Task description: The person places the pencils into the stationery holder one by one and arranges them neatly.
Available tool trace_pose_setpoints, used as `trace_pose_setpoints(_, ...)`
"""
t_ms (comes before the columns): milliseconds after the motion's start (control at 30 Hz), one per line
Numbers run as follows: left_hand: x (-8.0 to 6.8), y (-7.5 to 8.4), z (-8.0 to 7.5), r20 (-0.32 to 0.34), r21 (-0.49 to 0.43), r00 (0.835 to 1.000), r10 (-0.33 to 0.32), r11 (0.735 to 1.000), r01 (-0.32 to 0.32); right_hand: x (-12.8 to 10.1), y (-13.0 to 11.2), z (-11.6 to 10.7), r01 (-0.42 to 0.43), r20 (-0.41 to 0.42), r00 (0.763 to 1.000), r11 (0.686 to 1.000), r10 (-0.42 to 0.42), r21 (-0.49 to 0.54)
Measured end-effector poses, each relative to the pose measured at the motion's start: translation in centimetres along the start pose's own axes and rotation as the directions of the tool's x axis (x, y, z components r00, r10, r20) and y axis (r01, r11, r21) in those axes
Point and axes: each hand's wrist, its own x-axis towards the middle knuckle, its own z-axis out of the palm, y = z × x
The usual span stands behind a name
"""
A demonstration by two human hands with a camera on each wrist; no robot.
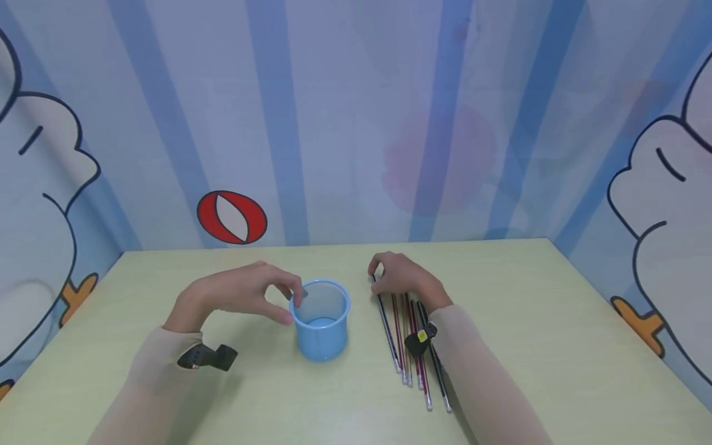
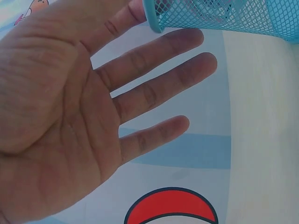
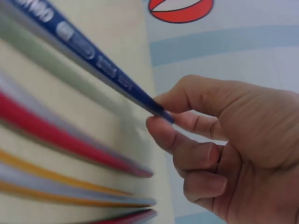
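The left hand (image 1: 245, 290) has its fingers spread and nearly straight, with the index finger at the rim of the blue round mesh cup (image 1: 322, 346), which stands upright on the smooth, pale table (image 1: 517, 284). The right hand (image 1: 400, 273) is pinching, between thumb and fingertips, the end of a thin blue pencil (image 3: 88, 51) with white letters. The other pencils (image 3: 70, 144), striped and slender, lie beside it.

A pale yellow-green tabletop (image 1: 267, 395) stretches behind the light-blue mesh cup (image 1: 322, 345) to a straight far edge. The cup stands upright on it. Just right of the cup lie several pencils (image 1: 399, 340) (red, yellow and dark ones), their pale-tipped ends reaching nearer the viewer than the cup.
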Motion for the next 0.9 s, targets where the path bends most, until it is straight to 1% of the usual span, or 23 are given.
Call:
trace_pose_setpoints(100,-0.1,0.0,0.0,-0.002,-0.003,1.000,-0.002,1.000,0.002,-0.2,-0.3,-0.7,0.048,-0.004,0.999,0.997,-0.048,0.066)
trace_pose_setpoints(167,-0.1,0.0,0.1,-0.001,-0.006,1.000,0.000,1.000,0.000,-0.5,-0.6,-1.3,0.083,-0.017,0.997,0.989,-0.081,0.125)
trace_pose_setpoints(267,0.0,0.0,0.0,0.003,-0.011,1.000,0.015,1.000,-0.015,-1.1,-1.1,-2.3,0.131,-0.056,0.991,0.970,-0.122,0.204)
trace_pose_setpoints(333,0.1,0.0,0.0,0.008,-0.012,1.000,0.019,1.000,-0.019,-1.6,-1.5,-3.0,0.162,-0.088,0.985,0.958,-0.146,0.234)
trace_pose_setpoints(500,0.1,0.0,-0.2,0.010,-0.007,1.000,0.010,1.000,-0.010,-2.6,-2.6,-4.6,0.258,-0.175,0.961,0.920,-0.214,0.293)
trace_pose_setpoints(600,0.0,0.0,-0.2,0.011,-0.009,1.000,0.006,1.000,-0.006,-3.2,-3.5,-5.2,0.325,-0.215,0.941,0.880,-0.262,0.347)
trace_pose_setpoints(700,0.0,-0.1,-0.1,0.013,-0.011,1.000,0.007,1.000,-0.007,-4.2,-4.6,-5.8,0.385,-0.261,0.918,0.832,-0.299,0.400)
trace_pose_setpoints(767,0.0,-0.1,-0.1,0.013,-0.009,1.000,0.008,1.000,-0.008,-4.8,-5.2,-6.1,0.416,-0.291,0.905,0.789,-0.311,0.452)
trace_pose_setpoints(900,0.0,-0.1,-0.1,0.016,-0.001,1.000,0.012,1.000,-0.012,-5.2,-5.6,-6.4,0.458,-0.363,0.884,0.702,-0.295,0.546)
